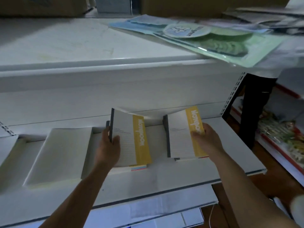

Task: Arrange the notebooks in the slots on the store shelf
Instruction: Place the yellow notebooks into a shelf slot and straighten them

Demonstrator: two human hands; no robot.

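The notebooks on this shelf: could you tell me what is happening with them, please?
A person is stocking the white store shelf. The left hand grips one yellow-banded notebook by its dark spine, and the right hand holds a second notebook by its yellow band. Both tilt over stacked notebooks already on the shelf.

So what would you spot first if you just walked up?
Two white notebooks with bright yellow bands stand out mid-shelf: the left notebook gripped by the left hand, the right notebook by the right hand. On the shelf top at the upper right lies a pale green plastic packet, overhanging the edge.
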